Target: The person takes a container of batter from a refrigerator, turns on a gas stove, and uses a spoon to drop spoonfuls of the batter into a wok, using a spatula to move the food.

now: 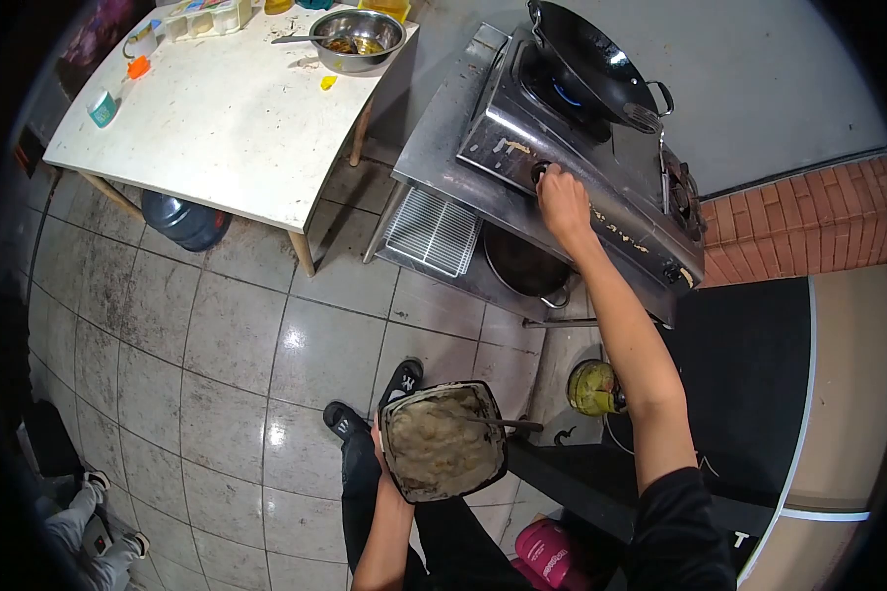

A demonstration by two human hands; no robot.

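Note:
My left hand [388, 483] holds a dark, squarish bowl [500, 414] from its left side, low in front of my legs. Inside is a thick greyish mixture [439, 443] with a lumpy surface. A utensil handle [514, 425] sticks out over the bowl's right rim. My right hand [565, 202] reaches forward, its fingers closed around a knob [539, 173] on the front of the steel gas stove [508, 148]. A blue flame [567, 96] burns under a black wok [601, 59], which sits tilted on the burner.
A wire skimmer [643, 118] lies beside the wok. On the white table [217, 128] are a steel bowl [360, 44], an egg carton and small cups. A green gas cylinder [593, 387] stands below, right. Another person's legs [79, 512] show at lower left.

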